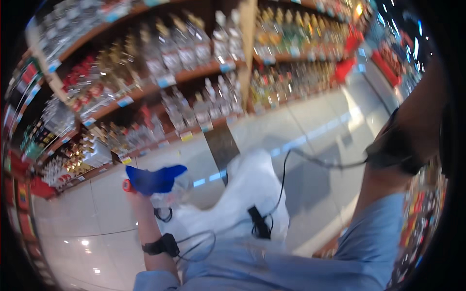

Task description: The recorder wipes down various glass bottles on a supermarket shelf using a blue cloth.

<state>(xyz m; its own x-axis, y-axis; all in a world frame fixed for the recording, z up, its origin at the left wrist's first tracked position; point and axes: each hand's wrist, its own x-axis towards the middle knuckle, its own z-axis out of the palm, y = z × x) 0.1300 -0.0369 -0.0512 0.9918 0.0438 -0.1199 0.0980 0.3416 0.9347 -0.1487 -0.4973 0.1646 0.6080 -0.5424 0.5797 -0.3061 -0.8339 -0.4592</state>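
At the end of my outstretched left arm, my left hand [137, 193] is at a blue cloth [156, 180], which covers most of the fingers. A small round red thing [126, 185] shows at the hand's left side. Beneath the cloth's right part is a clear, blurred thing [171, 196]; whether the hand touches it I cannot tell. My right forearm [378, 187] rises steeply to the upper right, and the right hand is out of view. Black straps with devices sit on both forearms, the left strap [162, 245] and the right strap [395, 149].
Wooden shelves [204, 74] with many glass bottles [171, 56] and price tags curve across the back. A white cloth or bag [251, 182] hangs before me, with a black device [259, 222] and loose cables [285, 171]. Below is a glossy tiled floor [91, 214]; more goods [422, 214] stand at right.
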